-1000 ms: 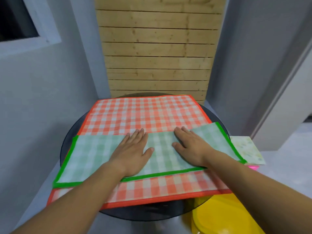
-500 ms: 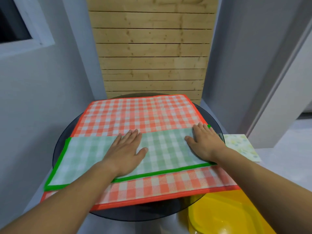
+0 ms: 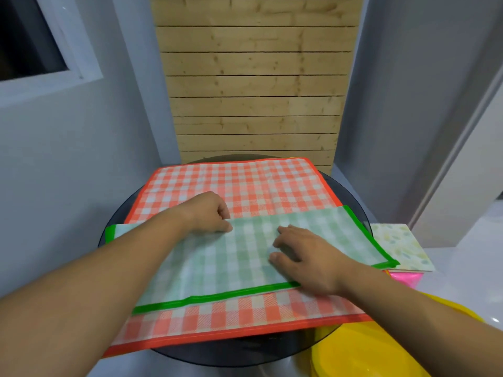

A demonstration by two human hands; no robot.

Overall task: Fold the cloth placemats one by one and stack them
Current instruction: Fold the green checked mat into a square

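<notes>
left fingers (image 3: 221, 213) pinching green placemat (image 3: 245, 257) far edge; right fingers (image 3: 285, 240) flat, released, on it; orange placemat (image 3: 245, 186) beneath

A green-and-white checked placemat (image 3: 245, 257) edged bright green lies on an orange-and-white checked one (image 3: 239, 183) edged orange.

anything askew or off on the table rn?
Mild only. The green placemat, folded to a strip, lies skewed on the orange placemat, its near edge running diagonally. The orange one overhangs the round table at its corners. Left hand pinches the strip's far edge; right hand lies flat on it. No damage.
</notes>
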